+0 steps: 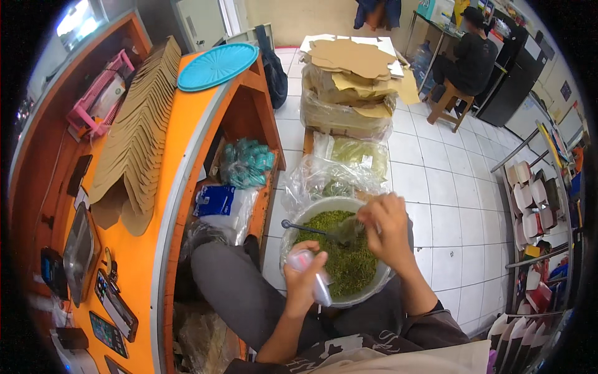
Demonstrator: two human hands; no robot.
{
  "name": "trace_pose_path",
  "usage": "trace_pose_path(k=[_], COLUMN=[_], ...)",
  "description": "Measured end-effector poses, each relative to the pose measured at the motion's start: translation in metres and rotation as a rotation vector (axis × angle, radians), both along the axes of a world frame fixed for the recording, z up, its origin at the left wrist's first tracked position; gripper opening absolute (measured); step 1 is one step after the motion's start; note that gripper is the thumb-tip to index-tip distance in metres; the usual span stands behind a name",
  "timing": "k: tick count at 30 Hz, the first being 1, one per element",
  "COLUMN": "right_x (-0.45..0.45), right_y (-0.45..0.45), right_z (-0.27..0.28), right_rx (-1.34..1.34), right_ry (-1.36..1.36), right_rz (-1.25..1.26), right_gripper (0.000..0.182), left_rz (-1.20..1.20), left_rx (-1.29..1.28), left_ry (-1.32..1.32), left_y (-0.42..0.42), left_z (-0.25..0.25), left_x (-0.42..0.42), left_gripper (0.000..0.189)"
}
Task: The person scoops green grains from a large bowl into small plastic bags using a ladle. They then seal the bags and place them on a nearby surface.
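Observation:
A round whitish tub [299, 212] holding a chopped green herb-like material [350, 269] stands between the person's legs. In it lies a dark-handled scoop or spoon [306, 227]; its far end is among the green material. My left hand [303, 276] is at the tub's near left rim, closed on a bundle of clear plastic bags [321, 289] with a pink mark. My right hand [385, 224] is raised over the tub's right side, fingers pinched at a small, blurred clear plastic bag [350, 230]; whether that bag holds anything cannot be told.
An orange counter [140, 262] at left bears stacked brown cardboard pieces [140, 126], a turquoise lid [218, 67] and phones [108, 334]. Beyond the tub are plastic-wrapped packs [359, 156] and cardboard [352, 56]. Racks [532, 201] stand at right. Another person [472, 56] sits on a stool at back.

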State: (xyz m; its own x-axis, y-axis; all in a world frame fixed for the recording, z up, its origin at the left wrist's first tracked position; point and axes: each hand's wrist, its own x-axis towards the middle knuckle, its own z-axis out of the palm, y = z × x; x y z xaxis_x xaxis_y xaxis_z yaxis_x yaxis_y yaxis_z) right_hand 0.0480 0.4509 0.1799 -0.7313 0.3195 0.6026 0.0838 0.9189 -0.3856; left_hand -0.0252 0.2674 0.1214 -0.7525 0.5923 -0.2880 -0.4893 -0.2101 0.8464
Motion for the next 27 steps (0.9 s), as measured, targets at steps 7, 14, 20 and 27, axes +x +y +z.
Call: trace_pose_path(k=[7, 14, 20, 27], right_x=[-0.022, -0.01, -0.019, -0.008], right_y=[-0.01, -0.078, -0.085, -0.08], right_z=[0.007, -0.054, -0.093, -0.061], right_rx=[-0.263, -1.403, -0.968, -0.802], right_ry=[-0.054, -0.497, -0.032, -0.125], right_rz=[0.06, 0.411, 0.186, 0.161], right_gripper=[0.028, 0.032, 0.035, 0.041], left_rz=[0.298, 0.423, 0.186, 0.197], left_rx=[0.089, -0.009, 0.069, 0.132], left_ry=[-0.308, 0.703, 0.363, -0.004], left_y=[-0.01, 0.027, 0.024, 0.031], left_z=[0.012, -0.006, -0.024, -0.024], left_x=[-0.024, -0.017, -0.005, -0.006], left_gripper=[0.033, 0.047, 0.04, 0.032])
